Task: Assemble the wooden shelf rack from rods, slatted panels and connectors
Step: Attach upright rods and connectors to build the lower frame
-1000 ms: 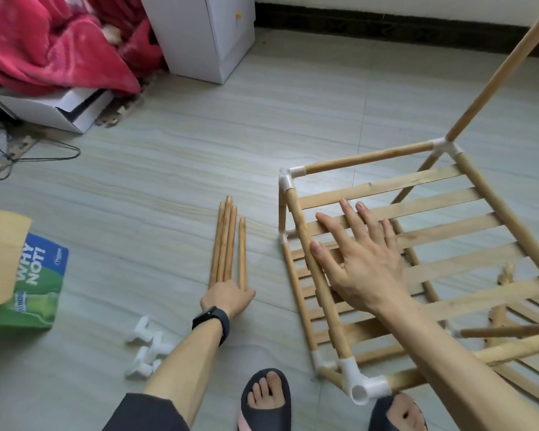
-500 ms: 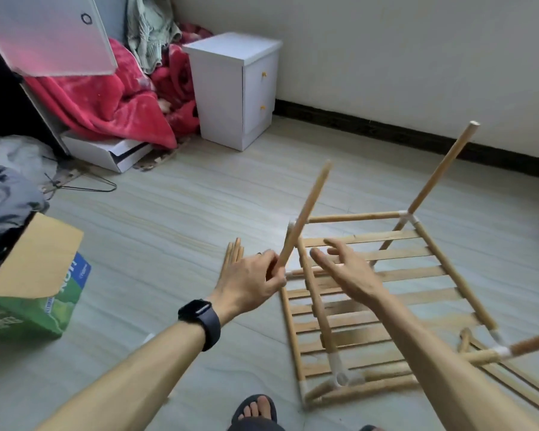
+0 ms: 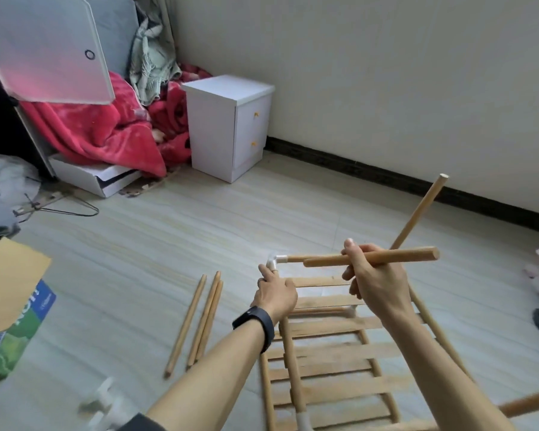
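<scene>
1. The floor (image 3: 168, 237) carries everything. The shelf rack (image 3: 324, 368) lies on it at near right, part built, with its slatted panels facing up and one post slanting up toward the far right wall.
2. A white cabinet (image 3: 221, 132) stands by the far wall with both drawers closed (so nothing inside shows).
3. A cardboard box (image 3: 10, 306) sits at near left, and its raised flap hides the inside.
4. A flat white box (image 3: 91, 178) lies at far left, partly under a red blanket (image 3: 91, 135). Its contents cannot be told.
5. Three loose rods (image 3: 206, 318) lie side by side on the floor, just left of the rack.
6. The right grip (image 3: 374, 284) is wrapped round a single rod (image 3: 402, 256), held level above the rack's far end.
7. The left grip (image 3: 276, 293) curls round the rack's far left corner, one fingertip touching the white connector (image 3: 273, 262) there.
8. Spare connectors (image 3: 103, 402) lie blurred at the near left.
</scene>
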### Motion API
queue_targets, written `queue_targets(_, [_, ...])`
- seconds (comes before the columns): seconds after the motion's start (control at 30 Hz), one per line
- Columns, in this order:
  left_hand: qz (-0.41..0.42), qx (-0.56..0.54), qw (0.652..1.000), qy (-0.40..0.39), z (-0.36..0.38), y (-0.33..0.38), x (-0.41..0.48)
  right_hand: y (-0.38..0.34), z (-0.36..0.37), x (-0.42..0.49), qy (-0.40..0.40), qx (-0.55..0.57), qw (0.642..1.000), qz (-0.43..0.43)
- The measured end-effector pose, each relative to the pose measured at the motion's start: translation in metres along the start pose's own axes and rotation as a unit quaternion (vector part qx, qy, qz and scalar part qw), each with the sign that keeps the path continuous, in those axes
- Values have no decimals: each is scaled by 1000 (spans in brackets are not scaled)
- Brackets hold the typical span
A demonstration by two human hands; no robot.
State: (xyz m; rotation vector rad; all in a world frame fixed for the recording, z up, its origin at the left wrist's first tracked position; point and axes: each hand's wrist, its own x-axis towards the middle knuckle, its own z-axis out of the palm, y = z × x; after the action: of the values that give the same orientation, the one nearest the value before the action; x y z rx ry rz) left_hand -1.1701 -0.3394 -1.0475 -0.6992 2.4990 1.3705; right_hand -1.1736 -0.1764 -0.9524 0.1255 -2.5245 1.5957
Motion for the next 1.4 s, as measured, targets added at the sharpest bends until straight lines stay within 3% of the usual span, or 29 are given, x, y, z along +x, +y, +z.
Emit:
queue_targets(0.13, [-17, -1, 995, 95, 34, -9, 4, 7, 15, 25, -10, 0, 1000, -5])
queue_targets(0.37, [17, 34, 989, 140, 46, -12, 16, 14, 67, 53, -57, -17, 998, -17])
queue_targets(0.6, [17, 10, 989, 146, 46, -13, 12, 26, 100, 53, -90, -87, 992, -7])
queue_targets(0.8, [23, 41, 987, 153, 47, -13, 14, 12, 86, 70, 49, -24, 996, -67])
queue_targets(0.97, [14, 33, 988, 148, 48, -13, 15, 14, 83, 75, 4, -76, 996, -40])
queue_targets(1.3, [0, 20, 989, 147, 50, -12, 16, -20, 112, 94, -78, -210, 972, -75])
queue_targets(1.4, [-10, 3, 991, 132, 51, -17, 19, -24, 126, 97, -71, -223, 969, -74])
